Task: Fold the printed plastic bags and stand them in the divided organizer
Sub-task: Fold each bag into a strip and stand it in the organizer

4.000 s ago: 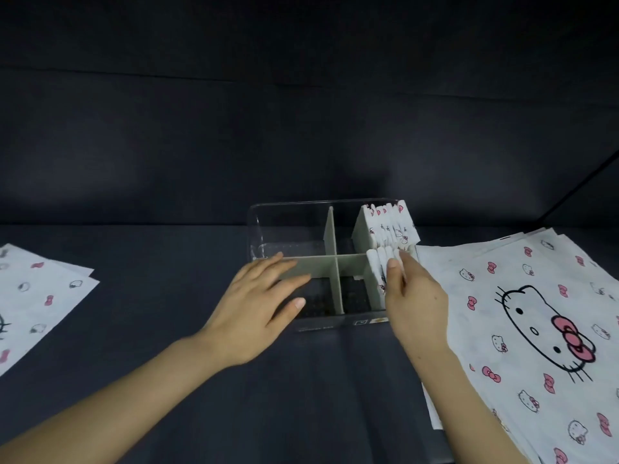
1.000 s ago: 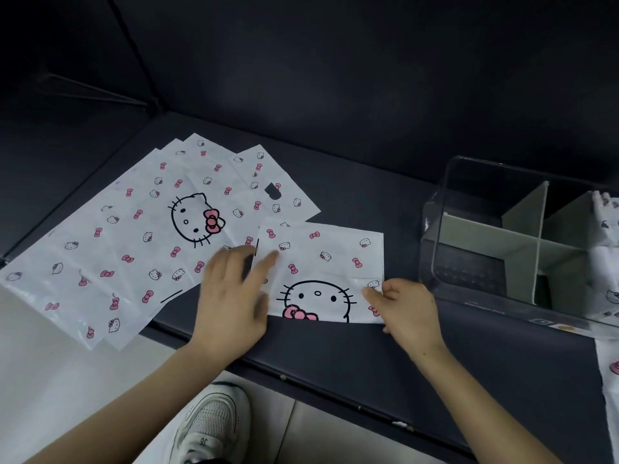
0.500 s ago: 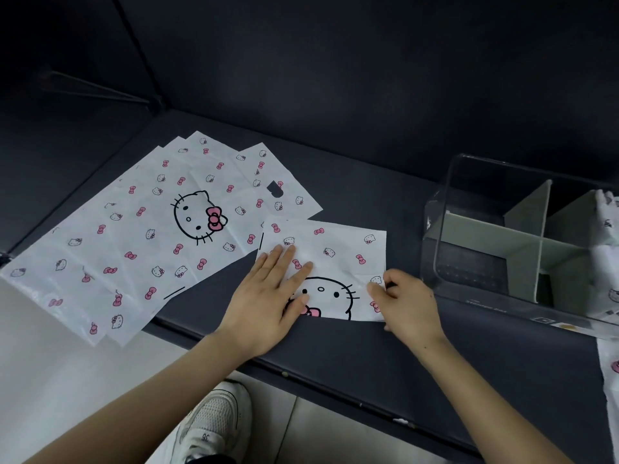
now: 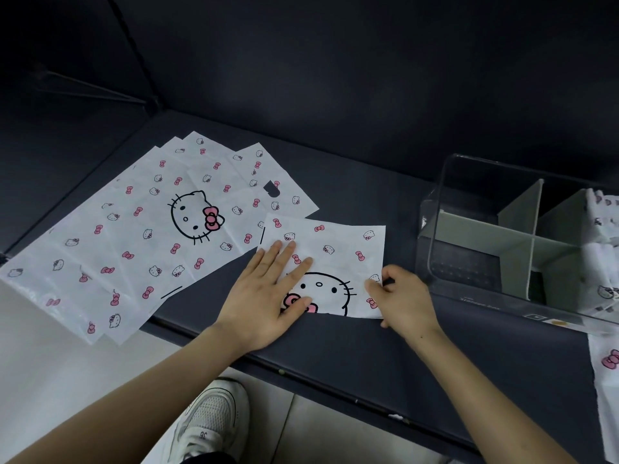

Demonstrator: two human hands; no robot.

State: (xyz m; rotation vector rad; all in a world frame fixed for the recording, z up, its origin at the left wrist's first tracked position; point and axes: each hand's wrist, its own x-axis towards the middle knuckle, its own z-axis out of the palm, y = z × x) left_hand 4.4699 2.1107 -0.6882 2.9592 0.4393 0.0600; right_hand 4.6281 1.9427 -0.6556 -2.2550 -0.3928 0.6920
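A white sneaker (image 4: 214, 420) (laced) rests on pale floor (image 4: 50, 380).

A white plastic bag (image 4: 338, 252) printed with pink bows and a cat face lies folded in half on the dark bench (image 4: 335, 356), overlapping a fanned stack of flat bags (image 4: 140, 236). To its right, the clear divided organizer (image 4: 482, 244) holds folded bags (image 4: 603, 226) upright in its right-hand compartments.

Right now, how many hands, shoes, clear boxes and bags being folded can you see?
Hands: 2, the left hand and the right hand
White shoe: 1
Clear organizer: 1
Bag being folded: 1
Total: 5
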